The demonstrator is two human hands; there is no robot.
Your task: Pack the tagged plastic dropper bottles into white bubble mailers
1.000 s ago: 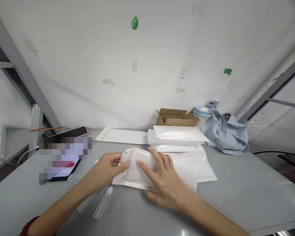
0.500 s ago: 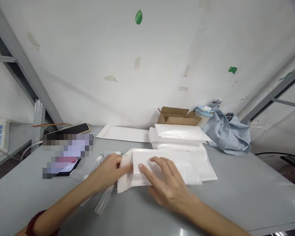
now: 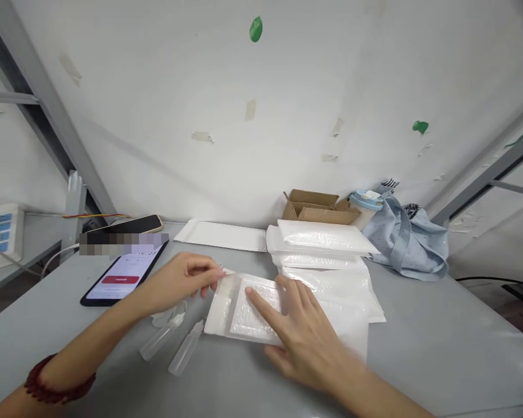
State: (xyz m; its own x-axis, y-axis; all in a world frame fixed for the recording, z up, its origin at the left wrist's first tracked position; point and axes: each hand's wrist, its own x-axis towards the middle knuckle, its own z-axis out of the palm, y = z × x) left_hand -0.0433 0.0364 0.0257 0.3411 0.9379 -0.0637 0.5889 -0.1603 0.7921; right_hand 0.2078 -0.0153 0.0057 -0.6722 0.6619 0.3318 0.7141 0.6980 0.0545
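Note:
A white bubble mailer [image 3: 220, 307] lies slanted on the grey table with its flap end to the left. My left hand [image 3: 192, 278] is closed at its upper left corner, thumb and fingertip pinched on the flap edge. Across the mailer's padded body rests my right hand [image 3: 300, 325], fingers on top and thumb at the lower edge, gripping it. Whether the thumb goes underneath is hidden. Small translucent plastic bottles [image 3: 186, 350] with narrow tips lie below my left hand. More white mailers [image 3: 326, 235] are stacked behind my right hand.
A flat white mailer [image 3: 226, 237] lies by the wall. Phones [image 3: 133, 268] are at the left, near a power strip [image 3: 4, 235]. An open cardboard box [image 3: 318, 206], a lidded cup [image 3: 366, 200] and a light blue cloth bag [image 3: 407, 244] stand at the back right.
My left hand has moved from the mailer's left side up to its flap corner. The mailer now lies flatter and tilts down to the right, with my right hand still on it.

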